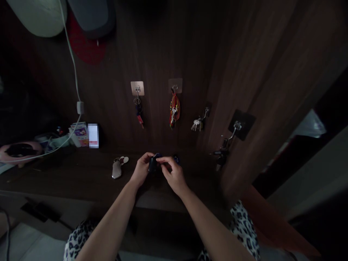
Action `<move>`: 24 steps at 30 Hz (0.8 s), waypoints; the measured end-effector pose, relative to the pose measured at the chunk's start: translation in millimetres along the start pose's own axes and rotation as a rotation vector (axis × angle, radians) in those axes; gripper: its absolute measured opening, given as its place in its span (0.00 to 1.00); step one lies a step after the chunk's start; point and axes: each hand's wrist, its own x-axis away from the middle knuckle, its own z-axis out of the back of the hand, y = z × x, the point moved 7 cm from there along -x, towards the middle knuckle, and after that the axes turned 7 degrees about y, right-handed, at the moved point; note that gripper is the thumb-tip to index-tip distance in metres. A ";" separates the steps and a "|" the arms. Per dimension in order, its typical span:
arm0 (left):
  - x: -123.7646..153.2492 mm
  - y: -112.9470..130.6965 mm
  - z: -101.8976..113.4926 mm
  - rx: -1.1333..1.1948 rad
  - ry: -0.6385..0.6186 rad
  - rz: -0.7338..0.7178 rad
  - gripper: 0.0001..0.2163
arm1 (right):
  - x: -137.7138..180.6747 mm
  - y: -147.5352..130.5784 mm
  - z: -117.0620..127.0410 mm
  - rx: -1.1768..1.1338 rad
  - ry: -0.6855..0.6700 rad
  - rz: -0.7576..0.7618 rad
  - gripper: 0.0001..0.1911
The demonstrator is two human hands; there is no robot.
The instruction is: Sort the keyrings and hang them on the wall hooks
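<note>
Both bare hands meet above a dark wooden shelf (pixel 81 174): the left hand (pixel 140 171) curls around a small black key fob (pixel 152 165), and the right hand (pixel 172 174) pinches its top with bent fingers. A tan leather key holder (pixel 116 169) lies nearby, while a silver key bunch (pixel 198 123) and a red patterned pouch (pixel 174 112) hang from adhesive wall hooks (pixel 175 85).

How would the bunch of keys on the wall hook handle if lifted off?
The bunch of keys likely feels floppy, since the keys fan out loosely. Being metal, it is probably heavy for its size, and it may swing on the hook.
</note>
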 end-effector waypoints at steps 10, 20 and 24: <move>0.0 2.2 0.1 0.068 -0.021 -0.011 0.13 | 1.3 -5.8 1.2 0.012 -0.009 0.057 0.13; 2.0 6.6 -0.7 0.010 -0.018 -0.027 0.11 | 2.9 -9.3 -5.1 0.092 -0.068 0.112 0.18; 2.5 11.6 1.5 -0.079 0.033 -0.079 0.08 | 4.6 -14.1 -5.4 0.146 -0.088 0.128 0.20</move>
